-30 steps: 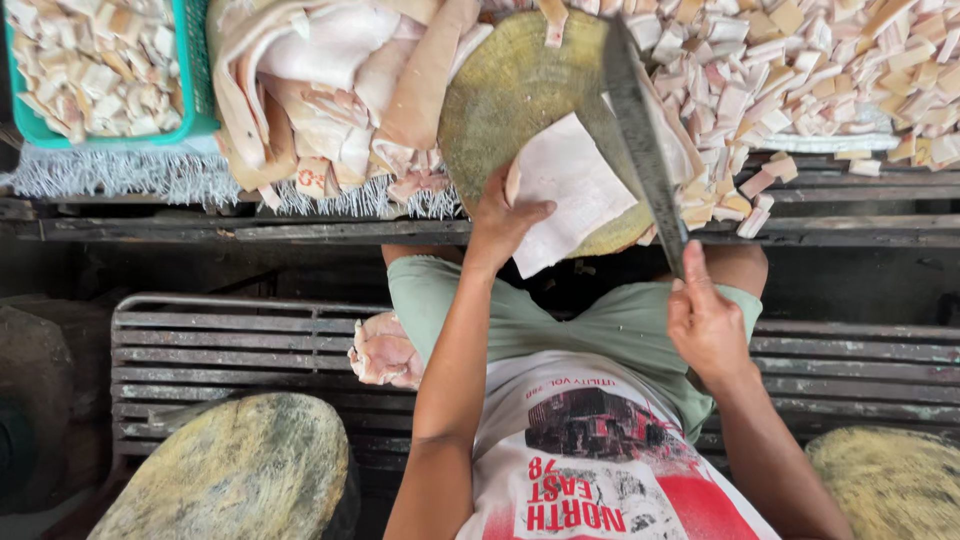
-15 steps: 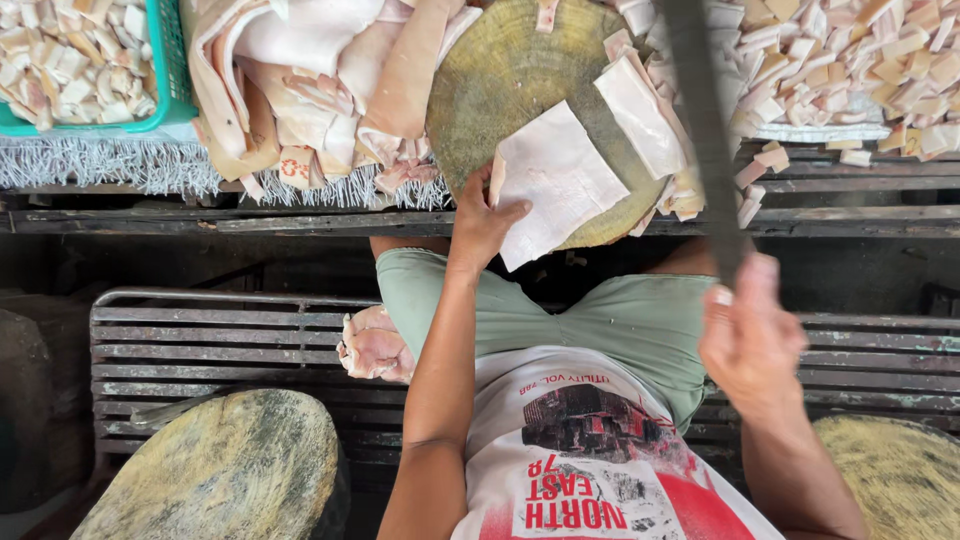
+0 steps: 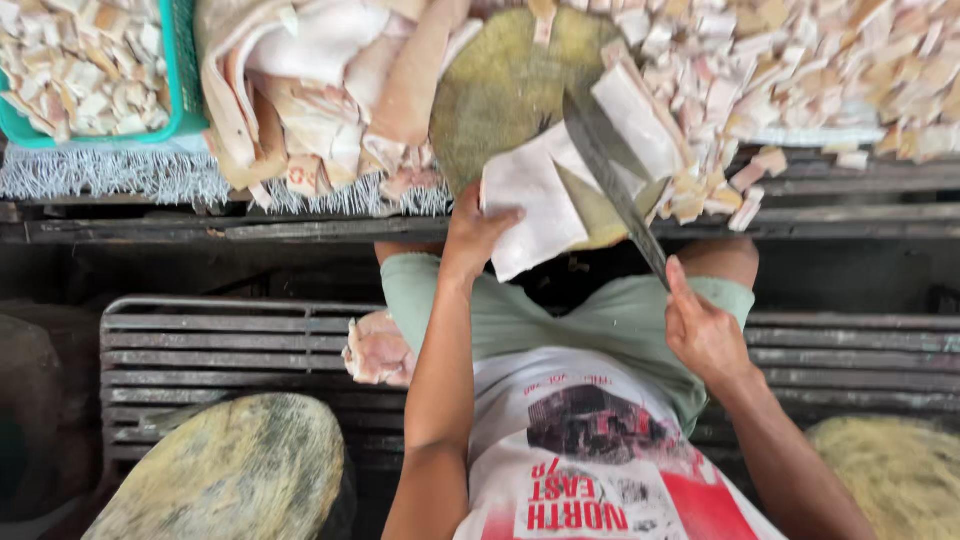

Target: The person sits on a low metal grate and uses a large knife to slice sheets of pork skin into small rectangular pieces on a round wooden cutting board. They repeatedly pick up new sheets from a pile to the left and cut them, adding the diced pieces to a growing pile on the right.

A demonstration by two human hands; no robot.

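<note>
Pale pork skin slab [image 3: 530, 205] pinned under left hand [image 3: 475, 232], right hand [image 3: 703, 335] grip clamped on cleaver [image 3: 610, 175], round chopping block [image 3: 500, 90]

one head-worn view looks steeply down, close over the chopping block [image 3: 500, 90], edges perhaps blurred.

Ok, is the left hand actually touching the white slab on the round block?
Touching. The head view shows the left hand with fingers pressed flat on the near edge of the white slab, no gap between them, while the right hand holds the long knife.
</note>
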